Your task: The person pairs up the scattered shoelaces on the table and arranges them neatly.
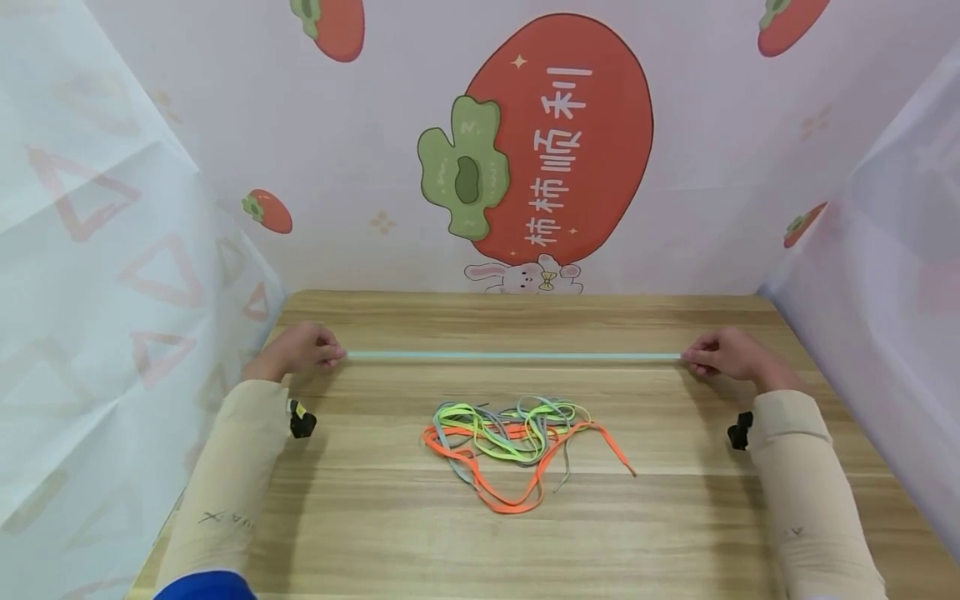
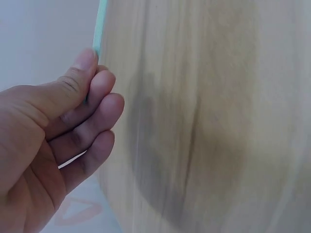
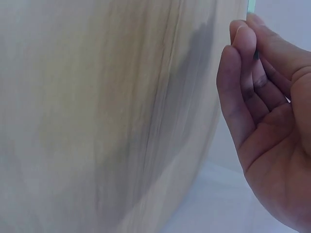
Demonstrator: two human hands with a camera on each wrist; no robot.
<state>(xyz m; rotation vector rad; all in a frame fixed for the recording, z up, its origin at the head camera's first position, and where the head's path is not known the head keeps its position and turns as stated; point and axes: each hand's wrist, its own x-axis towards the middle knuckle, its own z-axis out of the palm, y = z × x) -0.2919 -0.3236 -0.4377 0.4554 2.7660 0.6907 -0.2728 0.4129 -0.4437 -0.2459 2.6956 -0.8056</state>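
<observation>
A pale mint-green shoelace point(image 1: 513, 356) is stretched straight and taut across the back part of the wooden table. At its left end my left hand point(image 1: 309, 347) pinches it between thumb and forefinger; in the left wrist view the lace point(image 2: 100, 29) runs up from the fingertips. My right hand point(image 1: 729, 354) pinches the other end the same way, and a short bit of lace point(image 3: 250, 7) shows above the thumb in the right wrist view. In front of the stretched lace lies a loose tangle of shoelaces point(image 1: 517, 429), orange, neon yellow-green and grey-blue.
The wooden table point(image 1: 480, 550) ends at a back wall sheet point(image 1: 360, 133) printed with persimmons and a rabbit. White sheets hang at the left point(image 1: 112, 250) and right point(image 1: 900, 250). One orange lace end point(image 1: 626, 462) trails from the tangle toward the right.
</observation>
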